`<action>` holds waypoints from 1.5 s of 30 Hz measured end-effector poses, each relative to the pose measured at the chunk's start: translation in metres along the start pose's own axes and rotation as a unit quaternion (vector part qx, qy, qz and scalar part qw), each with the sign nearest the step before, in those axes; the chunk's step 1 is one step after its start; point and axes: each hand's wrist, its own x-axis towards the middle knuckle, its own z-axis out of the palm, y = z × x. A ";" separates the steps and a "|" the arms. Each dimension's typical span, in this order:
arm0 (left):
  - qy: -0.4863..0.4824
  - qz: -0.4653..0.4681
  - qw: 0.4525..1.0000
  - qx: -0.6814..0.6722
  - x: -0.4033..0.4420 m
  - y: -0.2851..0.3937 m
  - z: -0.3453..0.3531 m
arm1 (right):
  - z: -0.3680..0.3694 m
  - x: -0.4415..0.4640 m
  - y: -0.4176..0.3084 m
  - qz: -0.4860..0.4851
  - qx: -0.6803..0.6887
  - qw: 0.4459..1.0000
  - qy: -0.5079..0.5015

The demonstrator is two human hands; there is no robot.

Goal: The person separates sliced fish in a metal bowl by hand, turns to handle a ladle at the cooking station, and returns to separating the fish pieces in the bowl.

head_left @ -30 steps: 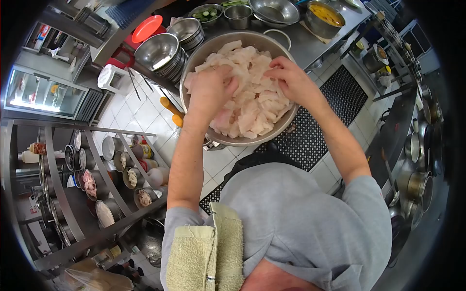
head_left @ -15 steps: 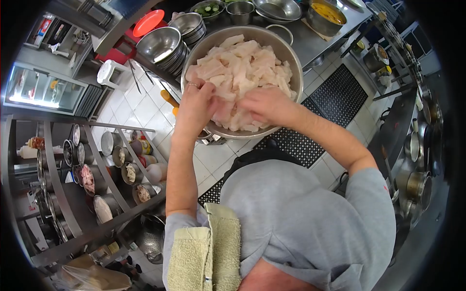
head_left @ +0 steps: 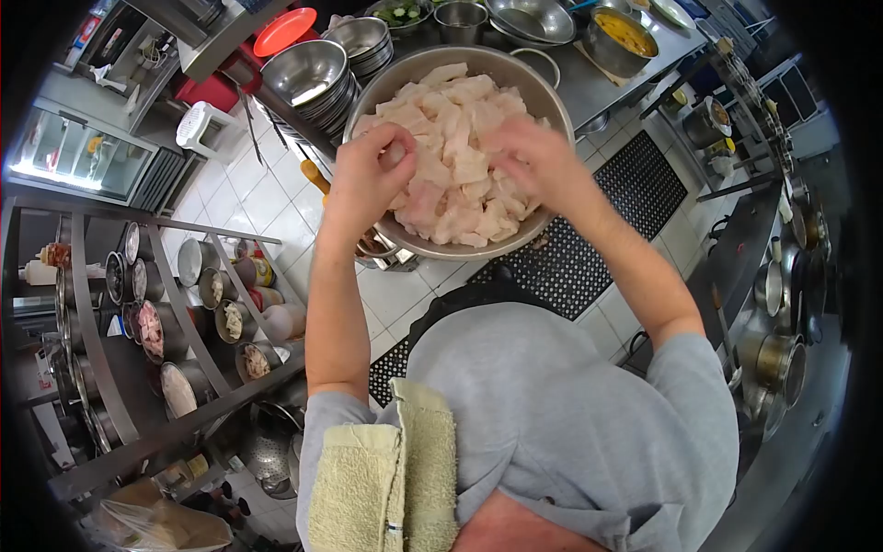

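A wide metal bowl (head_left: 361,109) is heaped with pale, whitish-pink strips and chunks of raw meat or fish (head_left: 464,152); which of the two I cannot tell. My left hand (head_left: 366,177) hovers at the bowl's left side, its thumb and fingers curled into a pinch. Something pale shows between those fingers, too unclear to name. Over the right part of the heap is my right hand (head_left: 543,166), smeared by motion, so its grip does not show. The two hands are apart.
Stacked metal bowls (head_left: 308,74) and a red plate (head_left: 285,32) are at the bowl's left. Behind it stand a pot of yellow food (head_left: 623,41) and a metal pan (head_left: 532,20). Shelving with food containers (head_left: 179,382) is at left; a black mat (head_left: 635,184) covers floor tiles.
My hands have drawn apart: the left up and leftward, the right up and rightward from the heap. More of the pieces in the middle now show. The view has shifted slightly.
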 end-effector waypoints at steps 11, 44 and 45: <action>-0.056 0.018 0.993 0.105 -0.013 -0.004 -0.007 | 0.011 -0.007 -0.006 -0.003 -0.029 0.993 -0.110; 0.019 -0.046 0.968 -0.246 0.007 0.021 0.061 | -0.001 0.023 0.011 0.232 0.485 0.842 -0.038; 0.010 -0.077 0.949 -0.307 0.006 0.022 0.062 | -0.001 0.021 0.011 0.220 0.492 0.841 -0.035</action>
